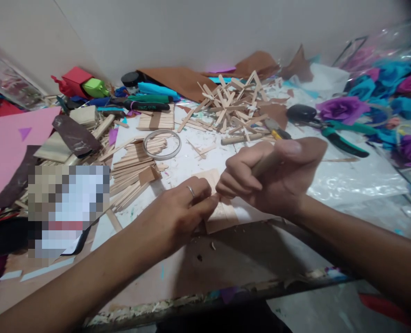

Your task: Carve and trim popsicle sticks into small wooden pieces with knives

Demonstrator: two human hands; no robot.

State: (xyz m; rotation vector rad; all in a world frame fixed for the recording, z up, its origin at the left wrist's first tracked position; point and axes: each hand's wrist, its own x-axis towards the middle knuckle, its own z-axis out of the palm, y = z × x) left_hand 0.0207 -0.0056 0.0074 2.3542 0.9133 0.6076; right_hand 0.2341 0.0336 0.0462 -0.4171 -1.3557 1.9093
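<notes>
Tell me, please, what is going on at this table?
A person is doing craft work at a cluttered table. The left hand rests on a small panel made of flat wooden sticks. The right hand is fisted around a handle, its working end hidden down by the panel. Behind them lie a pile of loose sticks, a tape ring, green pliers and paper flowers.

Stick panel (221, 217) nearest, tape ring (162, 144) behind it leftward, stick heap (233, 106) farther back, pliers (344, 138) at right.
</notes>
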